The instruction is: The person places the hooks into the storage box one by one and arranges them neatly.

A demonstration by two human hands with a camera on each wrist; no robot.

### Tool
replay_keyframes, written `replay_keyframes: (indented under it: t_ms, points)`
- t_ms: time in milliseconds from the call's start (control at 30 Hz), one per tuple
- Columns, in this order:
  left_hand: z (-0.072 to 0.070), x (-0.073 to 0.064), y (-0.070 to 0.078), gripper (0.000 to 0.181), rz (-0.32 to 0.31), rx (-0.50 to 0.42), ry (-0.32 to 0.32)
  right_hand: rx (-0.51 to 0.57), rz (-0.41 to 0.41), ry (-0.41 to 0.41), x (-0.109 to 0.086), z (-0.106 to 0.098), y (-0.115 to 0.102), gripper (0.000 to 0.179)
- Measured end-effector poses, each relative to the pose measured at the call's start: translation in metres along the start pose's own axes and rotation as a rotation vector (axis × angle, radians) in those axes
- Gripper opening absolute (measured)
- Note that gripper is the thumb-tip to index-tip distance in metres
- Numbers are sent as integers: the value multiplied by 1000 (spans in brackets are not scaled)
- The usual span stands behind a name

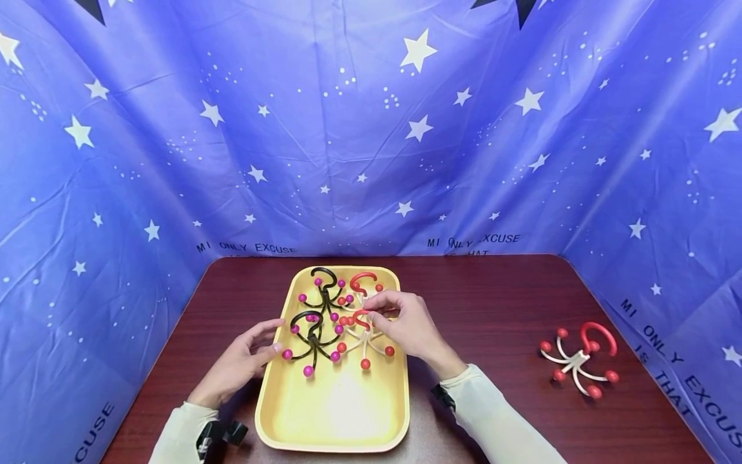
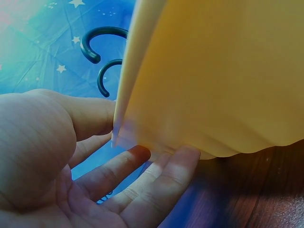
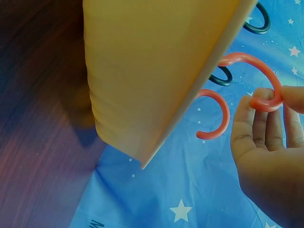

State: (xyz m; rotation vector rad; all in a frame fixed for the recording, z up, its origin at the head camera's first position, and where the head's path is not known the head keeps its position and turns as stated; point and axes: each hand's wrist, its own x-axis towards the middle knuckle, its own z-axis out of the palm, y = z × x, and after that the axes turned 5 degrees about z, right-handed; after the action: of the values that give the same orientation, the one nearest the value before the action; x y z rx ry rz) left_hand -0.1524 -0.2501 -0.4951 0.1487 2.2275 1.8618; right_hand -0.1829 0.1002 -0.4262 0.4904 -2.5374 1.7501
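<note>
Blue cloth printed with white stars (image 1: 348,161) rises behind and along both sides of a dark reddish wood-grain surface (image 1: 481,290), with black lettering such as "ONLY EXCUSE" near its lower part. The left hand (image 1: 246,357) holds the yellow tray (image 1: 330,419) at its left side, thumb at the rim and fingers against the outer wall, as the left wrist view shows. The right hand (image 1: 408,322) is over the tray's right side, pinching the curled red hook of the nearer red-and-white piece (image 1: 366,338) between thumb and fingers; that piece is inside the tray, its pale legs spread and ending in red balls. Just beyond it is the farther red-and-white piece (image 1: 362,278) (partly hidden by the same hand), with its red hook raised. On the left half of the tray stand two dark ones, the nearer black piece (image 1: 315,341) and the farther black piece (image 1: 326,298), both hook-topped and tipped with magenta balls. Pale sleeves (image 1: 493,419) cover the forearms, and a black wrist device (image 1: 210,439) shows by the left cuff. Well apart from the tray, toward the right edge of the surface, rests a lone red-and-white piece (image 1: 575,362), its hook leaning to the right
</note>
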Motion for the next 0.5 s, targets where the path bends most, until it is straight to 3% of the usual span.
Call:
replay_keyframes:
  t_ms: [500]
  points:
    - [-1, 0, 1, 55, -2, -5, -2, 20, 17, -19, 6, -1, 4, 18]
